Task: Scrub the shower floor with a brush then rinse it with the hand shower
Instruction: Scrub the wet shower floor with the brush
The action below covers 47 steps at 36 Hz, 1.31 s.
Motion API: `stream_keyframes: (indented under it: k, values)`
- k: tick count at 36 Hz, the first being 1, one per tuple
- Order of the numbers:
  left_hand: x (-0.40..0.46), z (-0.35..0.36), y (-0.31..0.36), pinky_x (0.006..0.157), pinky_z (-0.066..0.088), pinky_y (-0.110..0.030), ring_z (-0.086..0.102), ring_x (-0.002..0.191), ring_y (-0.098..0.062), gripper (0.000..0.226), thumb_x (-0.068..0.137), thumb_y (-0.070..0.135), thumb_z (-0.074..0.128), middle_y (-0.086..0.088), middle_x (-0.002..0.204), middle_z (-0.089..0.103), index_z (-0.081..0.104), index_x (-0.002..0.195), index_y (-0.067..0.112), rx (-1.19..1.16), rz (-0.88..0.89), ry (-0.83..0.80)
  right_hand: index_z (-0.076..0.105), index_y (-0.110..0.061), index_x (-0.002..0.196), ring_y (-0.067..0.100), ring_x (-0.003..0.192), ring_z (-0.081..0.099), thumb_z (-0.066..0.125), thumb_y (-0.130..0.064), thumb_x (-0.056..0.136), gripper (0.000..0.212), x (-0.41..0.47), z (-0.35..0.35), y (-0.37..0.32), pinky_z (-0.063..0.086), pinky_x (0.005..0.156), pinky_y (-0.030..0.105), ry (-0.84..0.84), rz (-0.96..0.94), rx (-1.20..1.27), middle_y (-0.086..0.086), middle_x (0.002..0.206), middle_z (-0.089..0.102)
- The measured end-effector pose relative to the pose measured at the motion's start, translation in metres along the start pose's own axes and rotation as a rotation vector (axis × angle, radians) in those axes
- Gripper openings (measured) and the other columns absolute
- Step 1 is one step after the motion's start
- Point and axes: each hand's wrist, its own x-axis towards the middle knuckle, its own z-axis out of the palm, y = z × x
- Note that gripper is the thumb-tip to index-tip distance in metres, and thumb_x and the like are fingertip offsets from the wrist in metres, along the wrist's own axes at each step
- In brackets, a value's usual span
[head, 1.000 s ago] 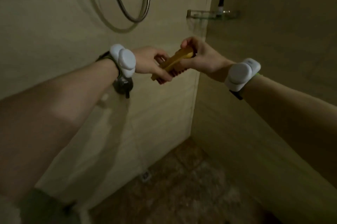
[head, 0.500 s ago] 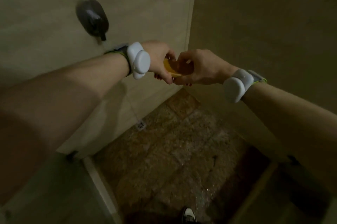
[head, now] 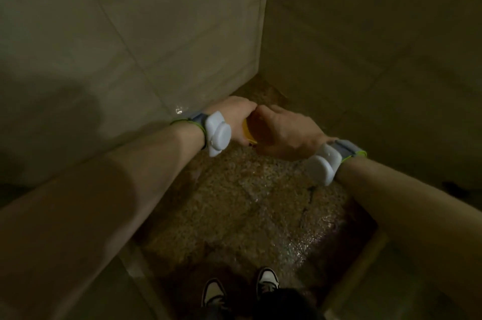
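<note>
Head view: left hand (head: 238, 119) and right hand (head: 283, 134) both grip the orange brush (head: 247, 132), above the wet shower floor (head: 242, 205) toward 12 o'clock.

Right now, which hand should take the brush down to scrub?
Probably right. The right hand wraps over most of the yellow brush; the left hand grips only its near end. The shower floor lies below.

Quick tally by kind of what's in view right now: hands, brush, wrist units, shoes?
Hands: 2, the left hand and right hand, both gripping the brush
Brush: 1, the yellow brush, mostly hidden between them
White wrist units: 2, left and right
Shoes: 2, left and right on the wet shower floor
Total: 7
</note>
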Motion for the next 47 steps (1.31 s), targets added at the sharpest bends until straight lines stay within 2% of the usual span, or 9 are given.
stream_keyframes:
  k: [8,13,19,23,29,32,37,42,47]
  values:
    - [0.058,0.123,-0.049,0.083,0.055,-0.04,0.065,0.096,-0.021,0.057,0.067,0.041,0.086,0.001,0.109,0.068,0.06,0.115,0.023,-0.004,0.091,-0.012,0.037,-0.043,0.141,0.025,0.108,0.061,0.07,-0.065,0.075,0.078,0.029,0.126,0.042,0.054,0.084,0.045,-0.044,-0.032,-0.08,-0.007,0.13,0.055]
    - [0.116,0.235,-0.094,0.074,0.043,-0.03,0.06,0.095,-0.018,0.047,0.073,0.037,0.084,0.005,0.103,0.057,0.048,0.103,0.03,0.018,0.164,-0.023,0.032,-0.04,0.148,0.025,0.109,0.059,0.067,-0.073,0.078,0.085,0.055,0.242,0.089,0.052,0.082,0.042,-0.074,-0.081,-0.155,-0.005,0.13,0.053]
    - [0.176,0.354,-0.137,0.087,0.046,-0.033,0.056,0.113,-0.025,0.071,0.077,0.034,0.083,-0.005,0.131,0.054,0.046,0.135,0.017,0.129,0.194,-0.177,0.028,-0.042,0.148,0.022,0.11,0.06,0.062,-0.076,0.08,0.083,0.075,0.371,0.136,0.054,0.079,0.041,-0.149,-0.143,-0.245,-0.007,0.14,0.048]
    - [0.202,0.42,-0.159,0.098,0.046,-0.044,0.054,0.117,-0.028,0.069,0.08,0.031,0.08,-0.007,0.131,0.052,0.045,0.139,0.018,0.219,0.266,-0.185,0.031,-0.042,0.148,0.022,0.109,0.06,0.059,-0.075,0.083,0.078,0.083,0.443,0.163,0.053,0.08,0.041,-0.133,-0.163,-0.264,-0.007,0.137,0.05]
    - [0.207,0.494,-0.197,0.105,0.035,-0.039,0.037,0.131,-0.028,0.09,0.089,0.044,0.067,-0.006,0.15,0.033,0.012,0.157,0.023,0.362,0.194,-0.298,0.018,-0.053,0.151,0.026,0.106,0.061,0.05,-0.073,0.088,0.073,0.077,0.549,0.17,0.054,0.08,0.04,-0.185,-0.044,-0.198,-0.001,0.135,0.046]
    - [0.203,0.513,-0.209,0.109,0.032,-0.042,0.033,0.138,-0.031,0.083,0.093,0.043,0.062,-0.008,0.155,0.029,0.013,0.157,0.023,0.417,0.112,-0.336,0.012,-0.055,0.154,0.03,0.107,0.06,0.047,-0.07,0.093,0.071,0.064,0.589,0.155,0.05,0.076,0.037,-0.208,-0.032,-0.172,0.004,0.141,0.038]
    - [0.199,0.521,-0.217,0.112,0.031,-0.049,0.017,0.146,-0.037,0.091,0.094,0.039,0.059,-0.012,0.159,0.023,-0.005,0.158,0.026,0.395,0.025,-0.398,0.005,-0.051,0.155,0.041,0.133,0.043,0.044,-0.056,0.1,0.068,0.05,0.644,0.126,0.058,0.078,0.045,-0.208,-0.04,-0.081,0.015,0.164,0.013]
    - [0.199,0.523,-0.224,0.113,0.031,-0.048,0.021,0.145,-0.035,0.089,0.093,0.041,0.062,-0.01,0.159,0.022,0.002,0.158,0.029,0.28,0.017,-0.335,0.012,-0.054,0.155,0.033,0.128,0.043,0.039,-0.052,0.103,0.058,0.079,0.641,0.164,0.056,0.079,0.042,-0.054,0.067,-0.102,0.005,0.151,0.032]
    - [0.199,0.515,-0.239,0.107,0.039,-0.045,0.03,0.14,-0.03,0.083,0.092,0.044,0.061,-0.006,0.155,0.03,0.011,0.157,0.029,0.198,-0.015,-0.245,0.015,-0.054,0.154,0.035,0.119,0.051,0.041,-0.057,0.102,0.059,0.128,0.62,0.227,0.055,0.073,0.041,0.056,0.356,-0.118,0.008,0.145,0.04]
